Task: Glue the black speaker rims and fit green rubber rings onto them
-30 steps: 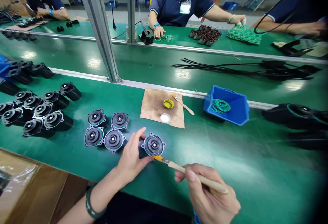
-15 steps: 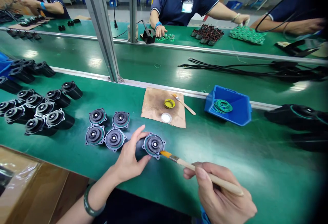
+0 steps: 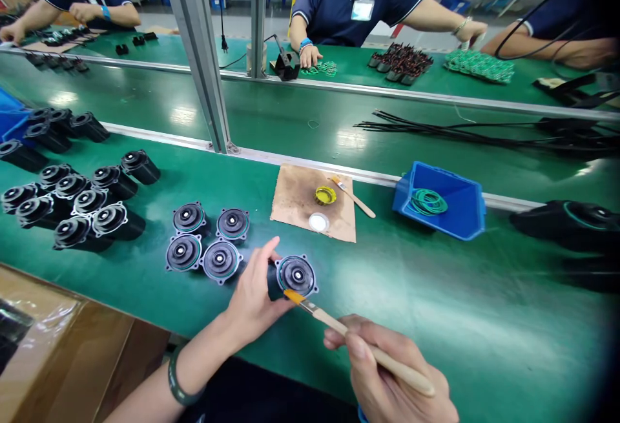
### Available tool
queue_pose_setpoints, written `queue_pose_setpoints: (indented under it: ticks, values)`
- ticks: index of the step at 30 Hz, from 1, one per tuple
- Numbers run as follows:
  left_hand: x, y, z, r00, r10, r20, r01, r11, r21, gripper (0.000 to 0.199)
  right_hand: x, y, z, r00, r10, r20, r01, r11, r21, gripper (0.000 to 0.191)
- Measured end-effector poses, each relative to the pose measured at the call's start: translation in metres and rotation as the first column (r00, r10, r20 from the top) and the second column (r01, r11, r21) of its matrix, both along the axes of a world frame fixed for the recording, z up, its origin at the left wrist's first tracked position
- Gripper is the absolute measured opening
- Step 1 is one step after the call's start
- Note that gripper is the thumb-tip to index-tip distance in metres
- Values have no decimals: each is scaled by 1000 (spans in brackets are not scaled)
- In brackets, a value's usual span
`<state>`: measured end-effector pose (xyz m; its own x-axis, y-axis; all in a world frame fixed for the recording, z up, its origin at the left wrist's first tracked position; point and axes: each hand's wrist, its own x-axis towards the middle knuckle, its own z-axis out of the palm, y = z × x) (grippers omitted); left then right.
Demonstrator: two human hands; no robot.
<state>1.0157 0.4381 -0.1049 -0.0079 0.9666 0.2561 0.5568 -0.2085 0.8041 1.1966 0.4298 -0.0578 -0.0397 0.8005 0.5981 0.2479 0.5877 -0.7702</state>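
Right hand [image 3: 394,371] grips brush [image 3: 330,321] by its wooden handle, bristles at the near rim of a black housing [image 3: 296,274] set back from the tabletop's [image 3: 460,319] near edge; left hand [image 3: 256,295] curls round the housing's left side. Step judged: brushing the rim. Next move seems to call for steady left hold, light strokes.
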Motion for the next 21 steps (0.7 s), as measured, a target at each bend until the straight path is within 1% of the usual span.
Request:
queue_pose_setpoints:
  ticks: [3, 5, 10, 12, 14, 16, 19, 21]
  values:
    - [3, 0, 1, 998, 29, -47, -27, 999, 32, 102, -4, -1, -2, 999, 9, -42, -7, 999, 42, 21]
    - [5, 0, 0, 997, 46, -60, -44, 998, 34, 108, -5, -2, -2, 998, 16, -53, -14, 999, 44, 21]
    - [6, -1, -4, 996, 78, -53, -77, 997, 17, 116, -5, -2, -1, 993, 82, 83, -87, 995, 56, 9]
    - [6, -1, -4, 995, 88, -48, -87, 996, 10, 116, -4, -2, -2, 989, 92, 112, -100, 992, 70, 9]
    - [6, -1, -4, 994, 96, -44, -96, 995, 4, 117, -2, -3, -1, 990, 77, 118, -87, 993, 76, 9]
    - [6, -1, -4, 994, 102, -42, -103, 995, -6, 116, 1, -3, 1, 987, 72, 146, -81, 995, 51, 8]
    - [6, -1, -2, 993, 113, -40, -114, 993, -17, 114, 7, -1, 4, 972, 105, 212, -103, 994, -24, 16]
    - [6, 0, -1, 993, 111, -33, -112, 993, -24, 112, 11, 1, 5, 970, 105, 222, -99, 994, -35, 19]
